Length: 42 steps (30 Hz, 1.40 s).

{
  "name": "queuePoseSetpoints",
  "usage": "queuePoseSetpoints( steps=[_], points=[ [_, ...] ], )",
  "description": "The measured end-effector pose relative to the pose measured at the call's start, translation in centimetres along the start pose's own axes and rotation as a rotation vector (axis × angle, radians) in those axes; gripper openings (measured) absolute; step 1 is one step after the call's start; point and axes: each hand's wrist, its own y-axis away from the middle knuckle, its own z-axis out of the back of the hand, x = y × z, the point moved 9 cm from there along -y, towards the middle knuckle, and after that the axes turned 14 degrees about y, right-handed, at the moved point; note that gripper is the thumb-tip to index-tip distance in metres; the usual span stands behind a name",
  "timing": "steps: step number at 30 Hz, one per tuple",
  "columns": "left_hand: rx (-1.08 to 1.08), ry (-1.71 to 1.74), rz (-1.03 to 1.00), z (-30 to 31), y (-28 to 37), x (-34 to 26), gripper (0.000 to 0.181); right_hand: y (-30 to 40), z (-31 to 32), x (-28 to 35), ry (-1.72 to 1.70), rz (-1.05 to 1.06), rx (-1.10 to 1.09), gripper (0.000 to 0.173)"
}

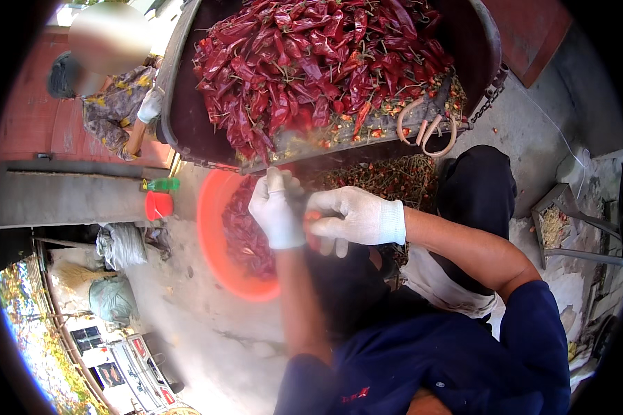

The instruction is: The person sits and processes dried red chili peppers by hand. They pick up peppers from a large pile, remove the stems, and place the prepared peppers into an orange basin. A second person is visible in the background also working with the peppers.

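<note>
My left hand (278,212), in a white knit glove, is curled just below the near edge of a metal cart bed (337,150); whether it holds anything is unclear. Close beside it, my right hand (350,217), gloved alike, pinches a blurred red chili pepper (313,222) between thumb and fingers. A large heap of dried red chili peppers (311,62) lies in the cart bed. Scissors with pale pink handles (430,129) rest on its near right edge. An orange-red tub (211,244) holding more red peppers stands on the floor left of my hands.
Cut stems and bits (394,179) cover the floor under the cart. Another person (119,109) with a white glove is at the cart's left side. Farther left are a small red bucket (159,205), a green bottle (163,184) and sacks (120,246). A metal dustpan (555,225) lies right.
</note>
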Motion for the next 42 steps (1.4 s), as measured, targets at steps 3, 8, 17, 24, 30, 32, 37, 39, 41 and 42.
queuePoseSetpoints(
  steps=[3,8,17,24,30,32,37,39,41,42],
  points=[
    [0.092,-0.369,-0.174,-2.6,-3.5,-0.4,0.033,-0.5,1.6,-0.8,-0.360,0.012,-0.058,0.026],
    [-0.121,-0.784,-0.406,-3.8,-7.3,-1.5,0.041,-0.8,2.6,-2.7,-0.702,-0.094,-0.150,0.035],
    [-0.096,-0.301,-0.382,-2.5,-9.6,0.1,0.026,-1.9,3.7,-4.5,-0.722,-0.172,-0.294,0.021],
    [-0.041,-0.415,-0.509,-2.8,-5.4,0.0,0.022,-2.1,3.6,-4.5,-0.644,-0.127,-0.257,0.020],
    [0.186,-1.115,-0.795,-10.7,-3.5,-0.6,0.036,-1.6,2.4,-1.7,-0.434,-0.020,-0.021,0.019],
    [0.232,-1.307,-0.815,-12.0,-4.4,0.1,0.039,-1.9,2.7,-1.5,-0.379,-0.020,-0.062,0.019],
    [0.232,-1.246,-0.869,-11.9,-5.0,0.6,0.035,-2.2,3.9,-1.7,-0.204,-0.090,-0.166,0.017],
    [0.216,-1.165,-0.863,-10.1,-4.7,0.0,0.035,-2.2,4.8,-2.2,-0.112,-0.135,-0.268,0.019],
    [0.164,-1.019,-0.661,-8.7,-3.7,-0.8,0.033,-0.5,8.1,0.2,0.368,0.136,-0.625,0.027],
    [0.158,-0.938,-0.566,-7.2,-3.5,-1.1,0.032,-0.1,8.7,0.6,0.442,0.126,-0.708,0.028]
  ],
)
